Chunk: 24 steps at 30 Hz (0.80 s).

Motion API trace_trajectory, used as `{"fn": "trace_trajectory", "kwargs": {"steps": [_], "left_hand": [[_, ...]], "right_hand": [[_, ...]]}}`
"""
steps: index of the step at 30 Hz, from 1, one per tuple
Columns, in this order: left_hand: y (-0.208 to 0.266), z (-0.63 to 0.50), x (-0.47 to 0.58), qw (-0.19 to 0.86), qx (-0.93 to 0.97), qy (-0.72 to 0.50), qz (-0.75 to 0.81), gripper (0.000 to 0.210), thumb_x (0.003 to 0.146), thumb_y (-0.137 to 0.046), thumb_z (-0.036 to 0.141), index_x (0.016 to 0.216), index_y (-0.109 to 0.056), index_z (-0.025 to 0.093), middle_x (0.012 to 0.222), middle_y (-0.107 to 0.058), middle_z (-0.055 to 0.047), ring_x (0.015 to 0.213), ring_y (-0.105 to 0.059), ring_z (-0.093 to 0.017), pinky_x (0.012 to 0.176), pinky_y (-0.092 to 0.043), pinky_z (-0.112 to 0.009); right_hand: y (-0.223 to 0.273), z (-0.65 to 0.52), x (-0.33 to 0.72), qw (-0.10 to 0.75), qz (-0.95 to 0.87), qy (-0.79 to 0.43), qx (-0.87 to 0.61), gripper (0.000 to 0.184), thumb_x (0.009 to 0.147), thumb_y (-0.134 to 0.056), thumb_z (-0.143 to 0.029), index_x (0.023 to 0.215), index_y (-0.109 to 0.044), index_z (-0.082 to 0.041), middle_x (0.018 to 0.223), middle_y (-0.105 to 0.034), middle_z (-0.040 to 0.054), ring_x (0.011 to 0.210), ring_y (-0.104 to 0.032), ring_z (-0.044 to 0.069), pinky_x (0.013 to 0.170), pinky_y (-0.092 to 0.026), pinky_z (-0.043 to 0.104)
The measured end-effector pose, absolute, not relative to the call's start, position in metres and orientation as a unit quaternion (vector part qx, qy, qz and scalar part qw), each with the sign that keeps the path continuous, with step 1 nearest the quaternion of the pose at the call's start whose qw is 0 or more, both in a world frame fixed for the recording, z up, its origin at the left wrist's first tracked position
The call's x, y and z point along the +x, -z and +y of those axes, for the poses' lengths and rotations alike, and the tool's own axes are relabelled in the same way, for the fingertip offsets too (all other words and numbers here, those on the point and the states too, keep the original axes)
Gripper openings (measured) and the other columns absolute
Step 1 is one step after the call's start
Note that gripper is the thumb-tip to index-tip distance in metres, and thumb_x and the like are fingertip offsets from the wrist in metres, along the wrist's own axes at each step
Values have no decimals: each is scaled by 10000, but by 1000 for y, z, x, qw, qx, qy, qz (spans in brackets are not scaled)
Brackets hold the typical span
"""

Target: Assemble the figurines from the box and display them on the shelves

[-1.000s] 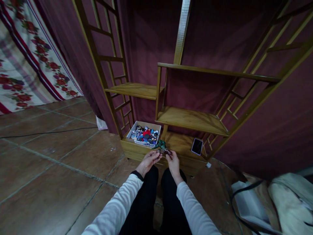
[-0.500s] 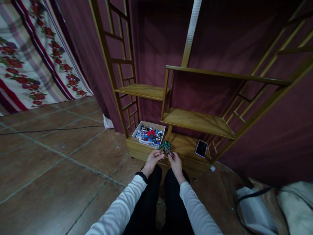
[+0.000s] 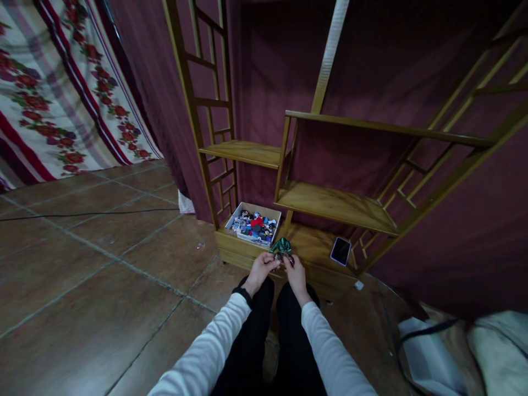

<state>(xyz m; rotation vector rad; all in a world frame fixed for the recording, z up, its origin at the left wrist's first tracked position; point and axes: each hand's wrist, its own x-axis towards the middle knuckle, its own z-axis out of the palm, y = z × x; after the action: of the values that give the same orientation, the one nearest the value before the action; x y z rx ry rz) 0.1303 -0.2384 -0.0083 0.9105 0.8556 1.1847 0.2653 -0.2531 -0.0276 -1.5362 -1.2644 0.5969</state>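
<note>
My left hand (image 3: 260, 269) and my right hand (image 3: 296, 276) are close together above my knees, fingers pinched. Between them they hold a small bunched green and brown shiny piece (image 3: 282, 246) that looks like gathered fabric. Its green part stands up beyond my fingertips, while the dark brown part lies between them and is partly covered. Just beyond my left hand, an open cardboard box (image 3: 246, 237) is filled with many small colourful pieces, among them a bright red one (image 3: 256, 223). What these pieces are is too small to tell.
The box stands on the low base of a wooden shelf unit (image 3: 336, 208). A phone or tablet with a pale rim (image 3: 340, 251) lies farther right on that base. A black cable (image 3: 94, 213) crosses the tiled floor. At lower right are a white container (image 3: 429, 357) and pale cloth (image 3: 501, 346).
The green part has turned and now stands more upright over my fingers. Both hands stay close together with small finger shifts. The view has swung slightly left.
</note>
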Motion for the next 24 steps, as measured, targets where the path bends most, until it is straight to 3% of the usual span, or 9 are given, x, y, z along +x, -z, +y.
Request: {"fn": "trace_trajectory", "kwargs": {"steps": [11, 17, 24], "left_hand": [[7, -240, 130, 654, 404, -510, 385, 434, 514, -825, 279, 795, -517, 158, 642, -635, 17, 574, -611, -117, 570, -401, -219], [7, -239, 128, 658, 412, -495, 390, 421, 529, -818, 279, 803, -524, 155, 665, -641, 8, 586, -613, -115, 553, -381, -209], [14, -229, 127, 673, 413, -482, 379, 431, 515, -830, 274, 802, -535, 147, 674, -647, -2, 583, -610, -114, 578, -414, -216]], "right_hand": [[29, -256, 267, 480, -537, -228, -655, 316, 820, -455, -473, 934, -597, -214, 821, -696, 48, 676, -647, 199, 619, -465, 280], [28, -257, 270, 468, -550, -211, -659, 320, 809, -481, -485, 915, -606, -210, 848, -701, 62, 797, -652, 217, 683, -447, 275], [25, -254, 268, 472, -534, -216, -667, 340, 832, -439, -504, 918, -608, -222, 852, -701, 58, 797, -650, 212, 687, -442, 276]]}}
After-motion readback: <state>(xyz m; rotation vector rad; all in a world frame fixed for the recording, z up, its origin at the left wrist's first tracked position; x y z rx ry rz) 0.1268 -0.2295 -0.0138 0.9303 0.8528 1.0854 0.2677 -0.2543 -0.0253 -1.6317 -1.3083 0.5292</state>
